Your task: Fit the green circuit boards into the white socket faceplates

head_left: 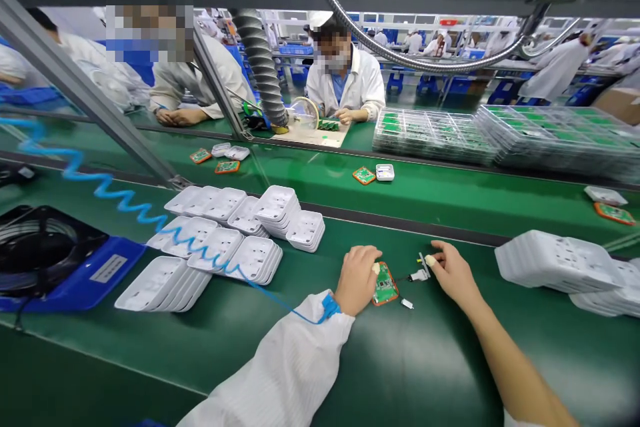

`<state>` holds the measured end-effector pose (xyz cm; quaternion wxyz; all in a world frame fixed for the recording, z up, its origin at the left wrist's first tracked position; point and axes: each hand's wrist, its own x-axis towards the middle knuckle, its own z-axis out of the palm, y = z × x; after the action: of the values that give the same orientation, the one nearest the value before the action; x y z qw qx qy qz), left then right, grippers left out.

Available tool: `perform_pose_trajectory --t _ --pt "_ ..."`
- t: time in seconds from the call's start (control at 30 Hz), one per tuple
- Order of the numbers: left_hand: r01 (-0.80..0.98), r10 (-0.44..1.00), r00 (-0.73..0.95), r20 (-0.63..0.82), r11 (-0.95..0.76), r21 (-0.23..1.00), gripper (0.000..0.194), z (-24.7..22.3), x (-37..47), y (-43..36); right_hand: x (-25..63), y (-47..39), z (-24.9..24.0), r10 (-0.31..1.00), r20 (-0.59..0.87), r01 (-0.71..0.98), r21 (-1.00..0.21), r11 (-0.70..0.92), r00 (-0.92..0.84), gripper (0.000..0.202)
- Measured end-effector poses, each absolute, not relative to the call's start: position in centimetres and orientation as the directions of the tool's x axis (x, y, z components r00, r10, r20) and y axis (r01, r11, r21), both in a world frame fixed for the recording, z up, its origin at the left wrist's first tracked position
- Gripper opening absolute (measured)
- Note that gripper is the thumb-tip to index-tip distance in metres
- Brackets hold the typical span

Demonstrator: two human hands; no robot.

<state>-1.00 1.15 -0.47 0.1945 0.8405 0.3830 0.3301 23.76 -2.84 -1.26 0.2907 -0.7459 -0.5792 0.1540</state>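
Observation:
My left hand (356,280) is closed on the left edge of a green circuit board (386,285) with an orange rim, its fingertips over the board. Thin dark wires run from the board to a white connector (419,275) and a small white plug (407,304) on its right. My right hand (450,273) pinches a small grey strip (425,265) with a yellow bit, beside the connector; its exact kind is unclear. Pale finger cots cover a fingertip on each hand. A blue wrist strap (330,307) with a coiled cord circles my left wrist.
Stacked white plastic covers (220,247) stand left, and more white covers (555,263) right. A black fan (45,247) sits far left. Beyond, the green belt (310,180) carries boards and white cases. Clear trays of boards (435,137) and co-workers are across it.

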Motion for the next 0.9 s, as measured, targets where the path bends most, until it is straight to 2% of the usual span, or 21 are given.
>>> perform_pose_trajectory --t 0.1,0.2,0.3,0.37,0.43,0.5,0.57,0.67,0.77,0.9 --pt "0.46 0.657 0.642 0.394 -0.742 0.488 0.03 0.3 -0.4 0.0 23.3 -2.9 -1.2 0.937 0.131 0.858 -0.458 -0.233 0.325 0.034" --pt "0.39 0.522 0.78 0.346 -0.837 0.385 0.021 0.9 0.4 -1.3 22.7 -3.1 -1.1 0.958 0.101 0.91 -0.352 -0.218 0.268 0.025" --pt "0.34 0.424 0.859 0.288 -0.892 0.298 0.017 0.7 1.1 -2.1 21.9 -2.8 -1.0 0.972 0.107 0.931 -0.327 -0.165 0.21 0.018" --pt "0.35 0.426 0.863 0.271 -0.892 0.285 0.016 0.3 1.5 -2.3 21.3 -2.5 -0.9 0.973 0.132 0.927 -0.35 -0.135 0.191 0.015" --pt "0.355 0.454 0.844 0.284 -0.871 0.338 0.015 0.0 1.5 -2.3 21.0 -2.4 -0.6 0.973 0.158 0.904 -0.418 -0.09 0.17 0.011" --pt "0.351 0.532 0.783 0.321 -0.805 0.479 0.014 -0.1 1.4 -1.9 20.7 -2.8 -0.2 0.976 0.172 0.852 -0.524 -0.022 0.13 0.008" --pt "0.329 0.669 0.674 0.313 -0.651 0.684 0.012 0.0 1.2 -1.5 20.4 -3.6 0.4 0.979 0.189 0.782 -0.621 0.057 0.079 0.007" --pt "0.184 0.806 0.567 0.168 -0.323 0.928 0.011 0.2 0.9 -0.7 19.4 -4.9 1.6 0.972 0.233 0.701 -0.688 0.187 -0.03 0.009" --pt "0.064 0.818 0.57 0.083 -0.145 0.987 0.014 0.2 0.7 -0.2 17.8 -5.7 2.4 0.958 0.239 0.658 -0.698 0.283 -0.158 0.011" --pt "0.173 0.807 0.584 0.088 -0.23 0.958 0.016 0.4 0.5 -0.2 16.4 -5.7 2.4 0.949 0.236 0.645 -0.696 0.316 -0.21 0.013"
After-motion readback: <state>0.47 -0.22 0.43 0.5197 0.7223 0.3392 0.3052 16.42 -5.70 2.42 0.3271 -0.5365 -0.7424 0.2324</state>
